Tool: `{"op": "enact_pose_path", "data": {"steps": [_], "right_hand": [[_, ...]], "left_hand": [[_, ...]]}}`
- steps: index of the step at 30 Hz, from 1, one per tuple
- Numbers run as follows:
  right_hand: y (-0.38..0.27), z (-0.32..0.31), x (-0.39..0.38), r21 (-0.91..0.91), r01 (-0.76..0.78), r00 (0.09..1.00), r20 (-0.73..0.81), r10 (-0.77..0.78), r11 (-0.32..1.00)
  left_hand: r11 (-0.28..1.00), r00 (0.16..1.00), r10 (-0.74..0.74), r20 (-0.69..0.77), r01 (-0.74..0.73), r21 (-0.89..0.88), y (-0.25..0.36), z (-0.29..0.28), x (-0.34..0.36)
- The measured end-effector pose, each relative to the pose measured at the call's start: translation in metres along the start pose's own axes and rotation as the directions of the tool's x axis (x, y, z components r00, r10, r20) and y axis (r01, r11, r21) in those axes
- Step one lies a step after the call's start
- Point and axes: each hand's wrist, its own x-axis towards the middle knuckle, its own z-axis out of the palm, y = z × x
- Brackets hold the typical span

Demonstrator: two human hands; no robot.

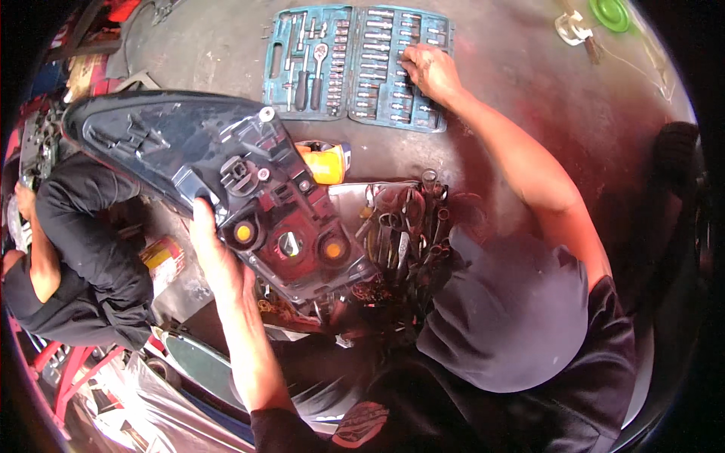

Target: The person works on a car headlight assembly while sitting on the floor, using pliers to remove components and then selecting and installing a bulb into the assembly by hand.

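My left hand (217, 253) grips the lower left edge of a large dark car lamp housing (200, 147), thumb on its back. The housing is tilted in the air with its back toward me, showing round bulb sockets, two of them orange inside. Over the right half of an open teal socket set case (347, 64), my right hand (432, 72) reaches down with bent fingertips among the sockets (375, 68). What those fingers hold is hidden. In the case's left half lie a ratchet (319, 59) and several other tools.
Below the case lies a yellow container (326, 164), beside a heap of hand tools (400, 234). A co-worker (91, 234) in dark clothes sits at the left. A grey cap (513, 317) covers the lower right. A green round object (609, 13) lies at the far right.
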Motion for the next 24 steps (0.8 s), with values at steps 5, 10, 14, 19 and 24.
{"op": "enact_pose_path", "data": {"steps": [5, 10, 14, 19, 24], "right_hand": [[-0.006, -0.004, 0.007, 0.032, 0.02, 0.999, 0.04, -0.021, 0.999], [0.006, 0.001, 0.016, -0.034, -0.086, 0.989, 0.117, 0.089, 0.996], [-0.004, -0.004, 0.021, 0.017, -0.119, 0.982, 0.149, 0.115, 0.993], [-0.007, -0.007, 0.034, -0.024, -0.163, 0.958, 0.236, 0.164, 0.986], [0.001, -0.006, 0.032, -0.073, -0.127, 0.955, 0.26, 0.141, 0.989]], "left_hand": [[0.997, 0.994, -0.051, -0.093, 0.056, 0.056, -0.006, -0.033, -0.015], [0.998, 1.0, -0.027, -0.015, 0.027, 0.062, -0.033, -0.058, -0.025], [1.0, 1.0, 0.011, 0.009, -0.011, 0.006, -0.037, -0.064, -0.023], [0.999, 0.999, -0.033, -0.026, 0.032, -0.033, -0.031, -0.065, -0.025], [0.997, 0.998, -0.055, -0.013, 0.054, -0.057, -0.036, -0.071, -0.025]]}}
